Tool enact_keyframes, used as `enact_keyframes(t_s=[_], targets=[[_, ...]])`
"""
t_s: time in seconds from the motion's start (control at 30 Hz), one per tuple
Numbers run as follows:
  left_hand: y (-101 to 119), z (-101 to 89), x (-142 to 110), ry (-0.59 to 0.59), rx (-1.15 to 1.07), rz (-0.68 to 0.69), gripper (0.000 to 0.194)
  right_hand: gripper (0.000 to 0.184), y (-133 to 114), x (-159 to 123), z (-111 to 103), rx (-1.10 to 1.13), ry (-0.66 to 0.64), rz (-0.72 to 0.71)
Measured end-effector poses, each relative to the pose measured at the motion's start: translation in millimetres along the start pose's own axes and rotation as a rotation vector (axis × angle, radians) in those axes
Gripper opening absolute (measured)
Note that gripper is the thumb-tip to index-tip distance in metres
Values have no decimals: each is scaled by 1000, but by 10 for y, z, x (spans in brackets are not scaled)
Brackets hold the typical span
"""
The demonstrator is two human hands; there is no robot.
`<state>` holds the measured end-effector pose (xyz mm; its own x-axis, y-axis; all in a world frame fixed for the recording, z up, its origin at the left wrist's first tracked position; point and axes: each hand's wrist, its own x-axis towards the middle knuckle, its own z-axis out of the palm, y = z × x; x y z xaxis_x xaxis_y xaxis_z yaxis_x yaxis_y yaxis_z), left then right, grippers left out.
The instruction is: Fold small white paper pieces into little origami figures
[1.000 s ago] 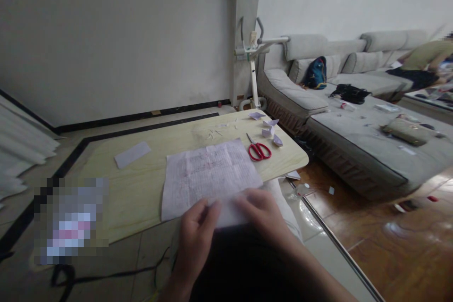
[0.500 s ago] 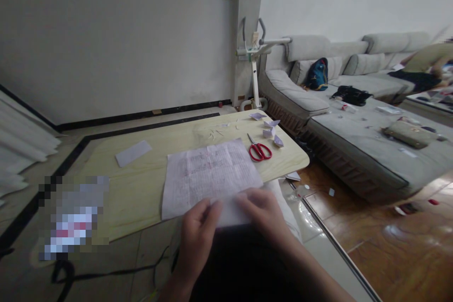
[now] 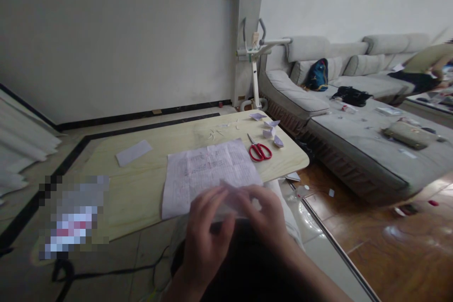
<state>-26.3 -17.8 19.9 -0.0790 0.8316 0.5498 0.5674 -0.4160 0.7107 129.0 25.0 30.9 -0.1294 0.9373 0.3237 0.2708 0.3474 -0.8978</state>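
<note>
Just over the near edge of the table I have a small piece of folded paper [image 3: 233, 197], blurred, between my two hands. My right hand [image 3: 265, 212] pinches its right side. My left hand [image 3: 210, 231] has its fingertips on the left side, with the thumb lower down and apart from them; part of the paper is hidden behind the fingers. Beneath and beyond lies a large creased printed sheet [image 3: 208, 165]. Red-handled scissors [image 3: 260, 152] rest to its right, blades pointing away. Past them sit several small folded paper shapes [image 3: 269, 132].
A folded paper strip [image 3: 133, 153] lies on the left of the wooden table [image 3: 141, 193]. Thin paper scraps [image 3: 215, 133] are scattered near the far edge. To the right stands a grey sofa [image 3: 354, 146] with bags on it; a person [image 3: 424, 66] sits at its far end.
The paper has been turned and lifted slightly, now showing a pointed top. My left hand has shifted its grip, fingers over the paper and thumb dropped away; my right fingers have closed in.
</note>
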Motion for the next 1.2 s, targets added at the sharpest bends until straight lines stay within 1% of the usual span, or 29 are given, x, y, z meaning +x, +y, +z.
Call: enact_keyframes(t_s=[0.07, 0.1, 0.17, 0.2, 0.23, 0.27, 0.33, 0.4, 0.43, 0.47, 0.53, 0.57, 0.63, 0.77, 0.93, 1.07, 1.2], targets=[[20, 9, 1, -69, -141, -182, 31, 18, -51, -27, 11, 16, -54, -101], [27, 13, 9, -78, -200, -278, 32, 24, -75, -41, 16, 29, -89, -145], [32, 16, 38, -59, -275, -426, 33, 35, -107, -66, 28, 43, -157, -203], [34, 14, 56, -34, -292, -478, 32, 37, -113, -74, 35, 41, -181, -217], [35, 9, 75, -3, -298, -518, 30, 36, -111, -77, 42, 35, -187, -226], [38, 2, 92, 28, -296, -549, 28, 34, -103, -76, 48, 28, -166, -231], [47, -15, 116, 92, -281, -598, 28, 31, -73, -58, 57, 12, -67, -218], [60, -26, 125, 127, -278, -635, 31, 32, -40, -28, 59, 9, 41, -150], [65, -27, 124, 131, -288, -646, 32, 32, -29, -14, 59, 18, 65, -96], [68, -24, 122, 130, -302, -652, 32, 30, -22, -3, 57, 31, 56, -39], [63, -9, 113, 117, -325, -649, 32, 20, -24, 7, 57, 55, -8, 64], [57, 1, 106, 109, -332, -649, 32, 20, -31, 6, 59, 61, -40, 104], [40, 18, 90, 85, -343, -676, 33, 25, -49, -1, 62, 66, -74, 160], [17, 17, 62, 53, -331, -756, 36, 24, -68, -9, 60, 125, -62, 222], [36, -22, 74, 28, -273, -720, 36, 28, -51, 2, 52, 238, -77, 328], [100, -14, 86, 70, -297, -741, 37, 32, -45, 0, 43, 274, -103, 388], [154, 11, 79, 93, -372, -780, 40, 34, -52, -4, 28, 274, -110, 391]])
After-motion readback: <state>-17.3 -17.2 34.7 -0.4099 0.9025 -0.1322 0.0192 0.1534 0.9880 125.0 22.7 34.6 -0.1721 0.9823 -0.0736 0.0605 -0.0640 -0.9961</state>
